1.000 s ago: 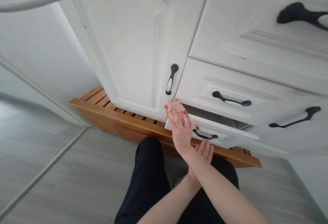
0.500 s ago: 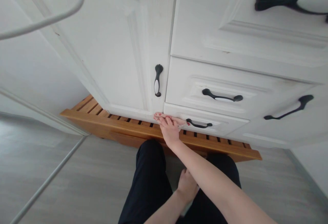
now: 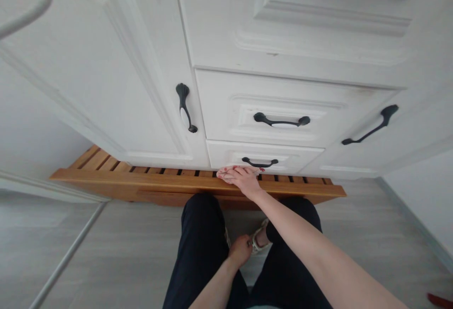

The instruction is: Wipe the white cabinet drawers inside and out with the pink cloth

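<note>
My right hand presses a pale pink cloth with red spots against the bottom edge of the lowest white drawer, just above the slatted wooden ledge. Its fingers lie over the cloth, which shows at the left of the hand and a little at the right. The drawer's dark handle is just above my fingers. Low between my knees is my left hand, closed, beside a light shoe. What it holds, if anything, is hidden.
White cabinet doors and drawers with dark handles fill the upper view, among them a left door handle and a middle drawer handle. A pale curved bar juts in at upper left. Grey floor lies below.
My right hand and the cloth have moved from the drawer's left corner toward the right and down along its lower edge. The view has shifted right; my left hand shows more fully.
</note>
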`<state>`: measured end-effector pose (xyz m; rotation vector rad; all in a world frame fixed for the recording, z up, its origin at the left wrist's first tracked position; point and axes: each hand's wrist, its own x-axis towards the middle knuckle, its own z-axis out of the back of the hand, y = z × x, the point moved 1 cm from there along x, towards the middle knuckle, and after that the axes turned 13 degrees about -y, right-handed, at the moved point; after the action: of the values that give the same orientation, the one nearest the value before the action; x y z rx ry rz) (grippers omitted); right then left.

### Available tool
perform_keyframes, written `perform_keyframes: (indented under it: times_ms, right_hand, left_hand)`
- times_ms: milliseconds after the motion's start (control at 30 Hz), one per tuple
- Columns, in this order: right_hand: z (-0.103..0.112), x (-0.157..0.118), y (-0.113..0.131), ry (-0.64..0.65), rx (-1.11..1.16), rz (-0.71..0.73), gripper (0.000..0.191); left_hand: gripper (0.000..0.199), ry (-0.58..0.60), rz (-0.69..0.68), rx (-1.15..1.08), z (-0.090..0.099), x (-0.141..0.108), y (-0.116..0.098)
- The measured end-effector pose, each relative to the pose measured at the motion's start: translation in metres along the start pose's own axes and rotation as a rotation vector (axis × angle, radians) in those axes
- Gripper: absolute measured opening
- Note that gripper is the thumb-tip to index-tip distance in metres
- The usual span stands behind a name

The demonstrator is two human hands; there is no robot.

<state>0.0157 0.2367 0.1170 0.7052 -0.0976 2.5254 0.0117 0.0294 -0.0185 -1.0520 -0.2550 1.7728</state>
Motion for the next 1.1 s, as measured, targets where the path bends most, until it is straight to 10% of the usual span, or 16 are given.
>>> perform_keyframes:
  times_ms: [300,433,567,967,1100]
  right_hand:
    - [0.071,0.066,0.063,-0.235,-0.015,0.074,0.041]
    - [0.074,0.094,0.05,-0.228,-0.106,0.059,0.043]
    - [0.069,0.062,-0.001,-0.189,-0.122,0.063,0.041]
    - [0.129,-0.049,-0.101,-0.665,-0.411,-0.821,0.046]
    - [0.134,-0.052,-0.105,-0.597,-0.393,-0.97,0.055]
  left_hand:
    - [0.025,0.045,-0.044,-0.015,-0.014,-0.001,-0.004]
    - [0.024,0.061,-0.06,0.019,-0.008,-0.003,-0.002]
    - [0.027,0.034,-0.068,0.029,-0.001,-0.003,0.005]
    - [0.024,0.027,-0.097,0.023,-0.011,0.007,0.012]
    - [0.026,0.05,-0.112,0.042,-0.015,0.009,0.012]
